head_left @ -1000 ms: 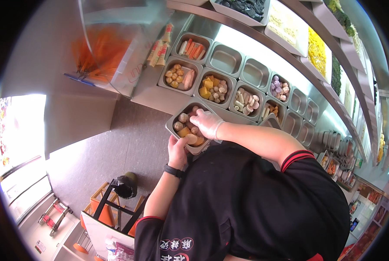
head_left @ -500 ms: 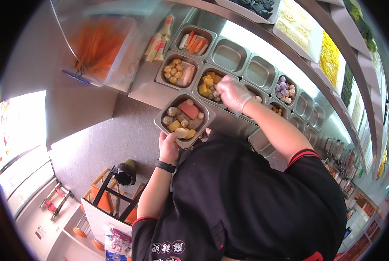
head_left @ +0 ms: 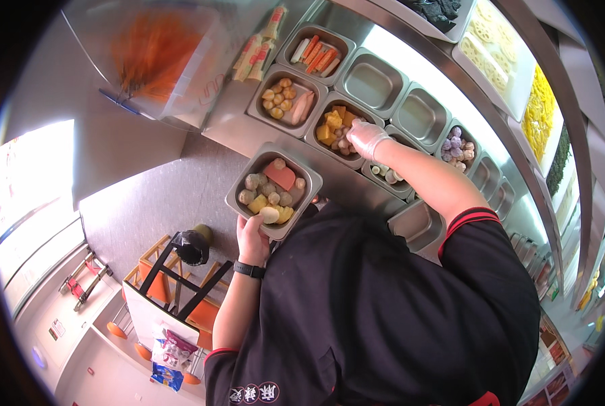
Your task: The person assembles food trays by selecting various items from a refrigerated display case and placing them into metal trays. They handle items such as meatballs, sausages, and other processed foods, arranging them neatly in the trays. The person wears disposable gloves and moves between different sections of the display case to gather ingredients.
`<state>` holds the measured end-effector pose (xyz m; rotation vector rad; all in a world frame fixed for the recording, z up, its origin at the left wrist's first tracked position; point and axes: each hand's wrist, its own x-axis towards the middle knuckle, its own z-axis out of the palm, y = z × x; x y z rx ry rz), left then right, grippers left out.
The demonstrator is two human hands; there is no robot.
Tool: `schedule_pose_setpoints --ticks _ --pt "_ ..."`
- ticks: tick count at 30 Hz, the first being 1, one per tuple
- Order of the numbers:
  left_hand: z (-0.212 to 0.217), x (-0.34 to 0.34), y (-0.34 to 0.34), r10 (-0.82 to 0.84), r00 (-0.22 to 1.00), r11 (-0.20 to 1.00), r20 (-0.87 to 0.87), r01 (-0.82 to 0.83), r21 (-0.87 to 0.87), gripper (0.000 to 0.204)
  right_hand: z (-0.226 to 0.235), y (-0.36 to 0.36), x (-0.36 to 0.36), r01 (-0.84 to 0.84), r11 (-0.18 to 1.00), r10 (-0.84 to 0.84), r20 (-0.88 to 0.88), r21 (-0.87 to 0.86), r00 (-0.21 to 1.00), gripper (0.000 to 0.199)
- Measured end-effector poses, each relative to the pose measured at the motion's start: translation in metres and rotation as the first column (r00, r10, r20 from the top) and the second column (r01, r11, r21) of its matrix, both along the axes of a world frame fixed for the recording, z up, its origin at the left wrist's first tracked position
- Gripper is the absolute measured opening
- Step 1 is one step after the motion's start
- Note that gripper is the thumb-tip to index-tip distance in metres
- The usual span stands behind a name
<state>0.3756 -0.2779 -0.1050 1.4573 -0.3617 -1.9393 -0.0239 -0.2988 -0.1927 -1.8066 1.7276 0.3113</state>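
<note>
Head view: the left hand (head_left: 251, 238) grips the near edge of a steel pan (head_left: 273, 190) filled with mixed food pieces, held level beside the counter (head_left: 356, 184). The gloved right hand (head_left: 366, 137) reaches into a counter tray (head_left: 336, 126) of yellow cubes and pale balls, fingers curled; whether it pinches anything is unclear.
</note>
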Motion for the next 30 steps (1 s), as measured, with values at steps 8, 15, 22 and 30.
schedule_pose_setpoints --ticks 8,15,22,30 --pt "0.007 -0.006 0.003 -0.011 0.999 1.0 0.035 0.012 -0.025 0.054 0.004 -0.002 -0.004 0.157 0.985 -0.153 0.059 -0.071 0.987 0.02" --pt "0.009 -0.001 0.014 0.006 1.0 0.999 0.014 -0.005 -0.039 0.055 -0.001 0.007 -0.012 0.047 0.99 -0.04 0.05 -0.135 0.998 0.017" --pt "0.007 0.008 0.029 -0.009 1.0 1.0 0.001 0.009 -0.026 0.055 0.003 0.018 -0.026 0.107 0.983 -0.062 0.286 -0.146 0.956 0.031" --pt "0.011 0.0 0.027 -0.002 0.998 0.998 -0.068 -0.002 -0.058 0.048 0.063 0.011 -0.027 0.663 0.693 -0.383 0.635 -0.283 0.671 0.029"
